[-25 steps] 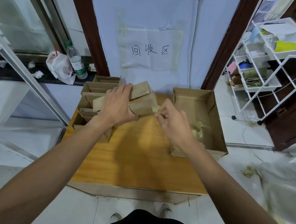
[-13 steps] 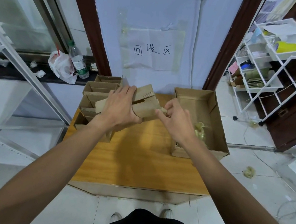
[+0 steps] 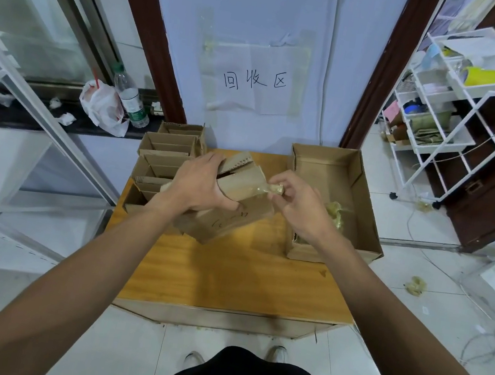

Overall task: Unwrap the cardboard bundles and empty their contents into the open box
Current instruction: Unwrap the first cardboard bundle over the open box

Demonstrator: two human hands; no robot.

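Tipped toward you since 0.5 seconds ago, the cardboard bundle (image 3: 242,181) is gripped by your left hand (image 3: 197,186), just left of the open box (image 3: 326,174). Your right hand (image 3: 298,206) pinches its twisted wrap (image 3: 275,189). Peel steadily, bundle braced.

Both arms reach forward, the left hand (image 3: 197,186) curled round the bundle (image 3: 240,183), the right hand (image 3: 294,207) pinching what seems a tape wad (image 3: 275,189).

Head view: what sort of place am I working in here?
Most likely an indoor recycling or sorting corner: a handwritten white paper sign taped to the pale wall reads 回收区, recycling area; stacked brown cardboard boxes sit on a small wooden table; a white wire shelf rack holds supplies.
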